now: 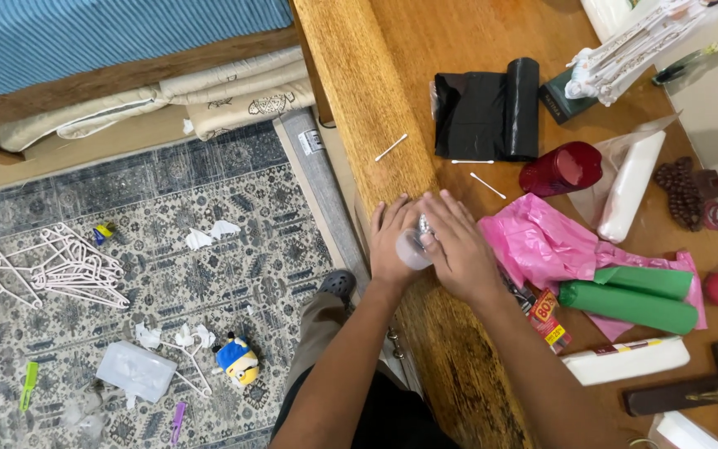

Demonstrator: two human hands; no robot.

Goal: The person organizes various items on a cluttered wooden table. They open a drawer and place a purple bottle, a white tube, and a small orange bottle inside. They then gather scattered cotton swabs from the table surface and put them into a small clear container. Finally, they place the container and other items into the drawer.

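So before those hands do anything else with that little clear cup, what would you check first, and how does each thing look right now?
1. Both hands on the small clear container: ok. The left hand and right hand close around it from either side.
2. Container's contents: cannot tell. Something silvery shows at its top, mostly hidden by fingers.
3. Container over the wooden tabletop, not past its edge: ok, though close to the edge.
4. Loose cotton swabs out of the hands' way: ok, they lie apart, further up the table.
5. Pink plastic bag apart from the right hand: not ok, it lies right beside that hand.
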